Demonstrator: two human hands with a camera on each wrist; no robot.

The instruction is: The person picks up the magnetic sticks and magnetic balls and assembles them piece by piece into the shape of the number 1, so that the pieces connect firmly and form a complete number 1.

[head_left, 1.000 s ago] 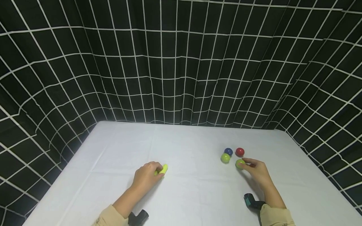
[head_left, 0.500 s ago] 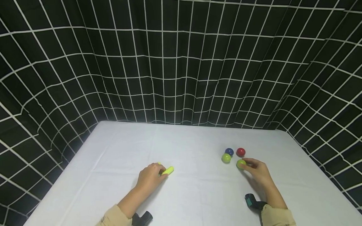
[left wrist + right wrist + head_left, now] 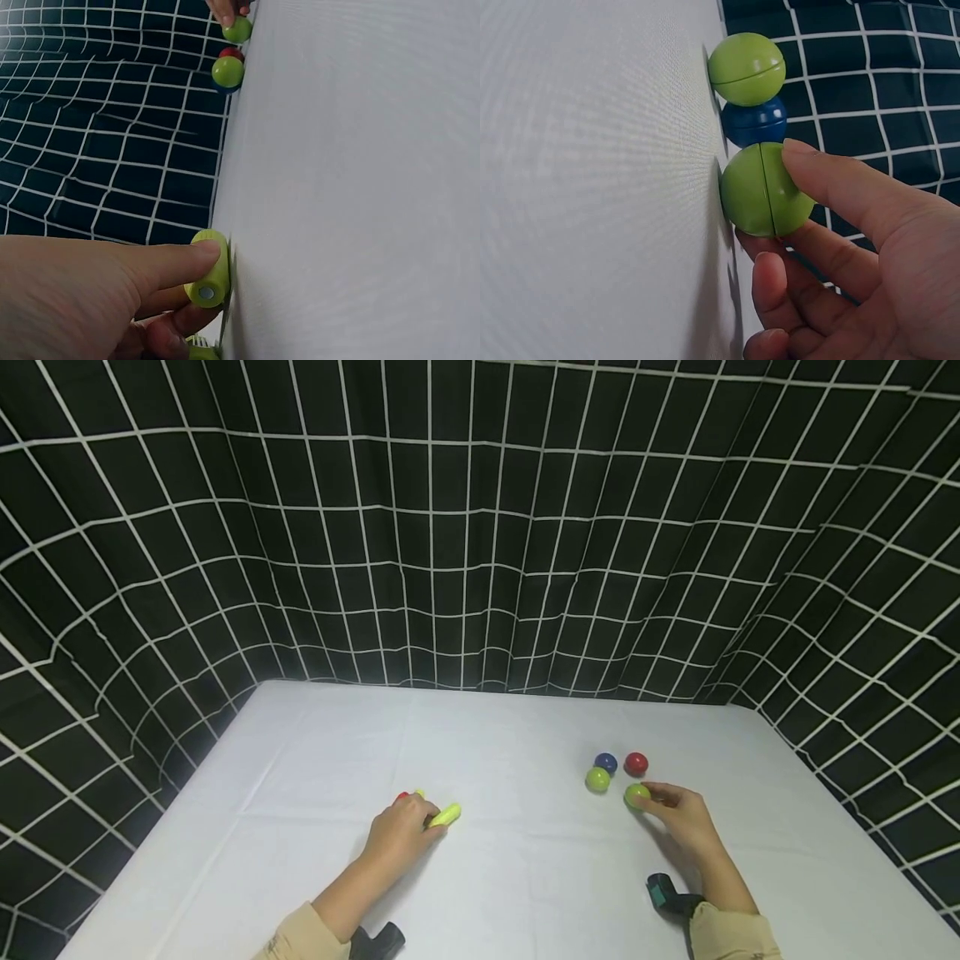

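Observation:
My left hand (image 3: 397, 835) pinches a yellow-green ridged rod (image 3: 210, 281) between thumb and fingers, low over the white cloth. A pale round spot marks the rod's end. Behind the knuckles show a red tip (image 3: 402, 796) and another yellow-green piece (image 3: 420, 794), mostly hidden by the hand. To the right, my right hand (image 3: 684, 814) pinches a shiny green ball (image 3: 748, 191) with a seam around it, right at the cloth. Just beyond it sit a second green ball (image 3: 597, 779), a blue ball (image 3: 606, 763) and a red ball (image 3: 636, 764).
A white cloth (image 3: 495, 877) covers the table. Dark curtains with a white grid (image 3: 480, 552) rise behind its back edge and along both sides. Black wrist-worn devices (image 3: 663, 893) stick out beside the forearms.
My left hand has shifted slightly right, and the yellow-green rod now points further right. A red tip has come into view behind that hand. The right hand stays on its green ball.

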